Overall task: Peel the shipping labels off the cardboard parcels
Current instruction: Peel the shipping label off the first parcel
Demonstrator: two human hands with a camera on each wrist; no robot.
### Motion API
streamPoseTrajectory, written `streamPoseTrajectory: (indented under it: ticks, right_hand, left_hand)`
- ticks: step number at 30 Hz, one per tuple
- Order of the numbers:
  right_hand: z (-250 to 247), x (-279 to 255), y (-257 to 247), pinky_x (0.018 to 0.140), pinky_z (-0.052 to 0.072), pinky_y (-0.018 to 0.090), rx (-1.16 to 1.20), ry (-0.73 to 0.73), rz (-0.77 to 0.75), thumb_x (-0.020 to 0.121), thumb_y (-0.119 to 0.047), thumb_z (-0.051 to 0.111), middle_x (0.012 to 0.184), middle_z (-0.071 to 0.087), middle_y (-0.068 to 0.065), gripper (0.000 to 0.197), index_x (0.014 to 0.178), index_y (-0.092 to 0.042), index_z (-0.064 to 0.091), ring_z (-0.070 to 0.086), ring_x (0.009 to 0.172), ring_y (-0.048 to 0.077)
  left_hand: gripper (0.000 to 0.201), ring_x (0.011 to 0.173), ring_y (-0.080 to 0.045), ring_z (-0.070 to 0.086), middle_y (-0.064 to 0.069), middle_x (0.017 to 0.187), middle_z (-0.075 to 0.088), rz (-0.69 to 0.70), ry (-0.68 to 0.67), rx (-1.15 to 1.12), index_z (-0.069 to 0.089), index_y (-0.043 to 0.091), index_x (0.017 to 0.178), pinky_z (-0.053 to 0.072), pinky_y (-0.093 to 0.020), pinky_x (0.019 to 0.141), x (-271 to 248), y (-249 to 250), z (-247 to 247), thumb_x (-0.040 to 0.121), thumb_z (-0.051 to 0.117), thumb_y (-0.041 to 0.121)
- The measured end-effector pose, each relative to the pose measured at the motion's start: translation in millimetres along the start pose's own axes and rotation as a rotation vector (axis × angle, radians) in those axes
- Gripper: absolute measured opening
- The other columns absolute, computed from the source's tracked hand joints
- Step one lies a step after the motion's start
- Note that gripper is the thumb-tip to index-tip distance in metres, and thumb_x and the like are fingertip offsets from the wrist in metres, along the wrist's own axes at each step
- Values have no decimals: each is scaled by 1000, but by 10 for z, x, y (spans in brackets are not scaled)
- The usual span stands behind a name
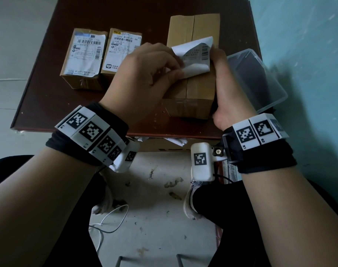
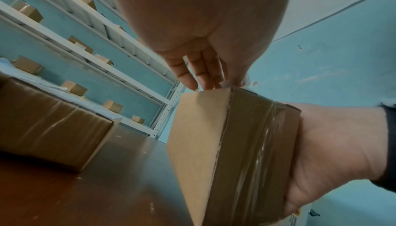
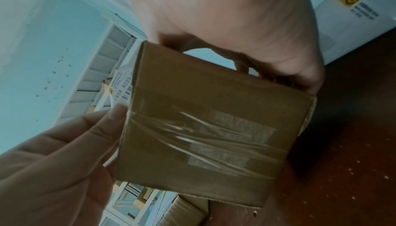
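Note:
A large cardboard parcel lies on the dark brown table, right of centre. Its white shipping label is lifted and curled back off the top. My left hand pinches the label's lower edge between thumb and fingers. Along the parcel's right side my right hand grips it, fingertips up by the label's right edge. In the left wrist view the parcel stands close, with my fingers at its top edge. The right wrist view shows its taped end and a strip of label.
Two smaller parcels with flat white labels lie side by side at the table's left. A clear plastic container sits at the right edge. Shelves with small boxes stand behind. Paper scraps and a white cable lie on the floor.

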State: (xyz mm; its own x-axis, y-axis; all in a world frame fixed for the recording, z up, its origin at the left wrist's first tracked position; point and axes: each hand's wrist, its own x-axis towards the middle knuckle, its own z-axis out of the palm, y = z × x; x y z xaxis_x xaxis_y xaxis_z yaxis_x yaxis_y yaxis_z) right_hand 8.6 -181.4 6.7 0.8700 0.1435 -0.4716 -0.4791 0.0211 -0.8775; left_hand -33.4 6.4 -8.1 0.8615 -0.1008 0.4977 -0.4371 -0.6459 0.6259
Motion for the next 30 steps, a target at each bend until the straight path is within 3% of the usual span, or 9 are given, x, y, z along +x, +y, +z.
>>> streamPoseTrajectory:
  ticks: [4,8,12,14,16,19,20,24,30]
  right_hand:
    - [-5,52,38,99,65,54,-11,16,-24,98,-75,59,115,84,6,60,129,-27,79,82,107,26]
    - [3,101,105,104,62,53,-50,62,-36,66,-84,76,123,82,4,94,140,-27,71,80,114,24]
    - [34,82,114,113,56,57,-53,36,-60,77,-80,70,133,78,3,81,143,-32,71,75,125,25]
    - [23,83,118,114,56,57,-47,18,-63,90,-77,65,134,78,4,71,144,-32,71,74,126,26]
    - [22,101,132,109,60,55,-24,22,-60,89,-79,70,129,80,5,76,144,-26,70,78,120,25]
    - [33,156,172,104,62,51,-24,97,-54,43,-96,85,129,79,3,128,147,-23,64,78,118,24]
    - [35,176,184,103,63,51,-16,105,-66,38,-96,86,131,79,4,135,148,-22,63,78,118,24]
    - [43,248,228,102,63,52,21,105,-75,32,-94,90,136,75,7,146,153,-19,57,77,120,27]
    - [46,337,299,107,60,52,22,91,-81,35,-94,91,139,74,6,148,156,-20,51,74,126,25]
  left_hand:
    - [17,100,-10,64,-1,114,75,-29,23,-18,73,4,100,48,-18,86,-18,40,21,102,68,20]
    - [23,85,-7,66,0,96,72,-153,81,-39,71,4,106,55,-38,72,-49,66,16,106,60,24]
    - [32,76,1,63,3,89,68,-179,88,-53,72,3,107,52,-36,65,-53,117,-4,110,53,29]
    - [35,72,-6,65,1,86,70,-168,57,-53,74,7,108,52,-41,61,-59,148,-4,109,55,37]
    - [40,76,-19,67,-1,92,73,-148,37,-31,76,10,111,53,-46,63,-55,147,8,102,64,47]
    - [43,92,-18,70,1,105,76,-106,50,15,78,11,111,56,-46,71,-54,121,36,96,72,51]
    - [42,96,-16,70,2,106,76,-102,64,41,78,13,110,56,-45,73,-53,119,40,95,73,52]
    - [35,97,-13,70,7,105,76,-85,102,116,80,18,105,56,-43,75,-53,112,49,96,72,51]
    - [30,81,-11,68,3,90,75,-70,180,66,75,7,96,55,-37,75,-43,112,80,101,72,36]
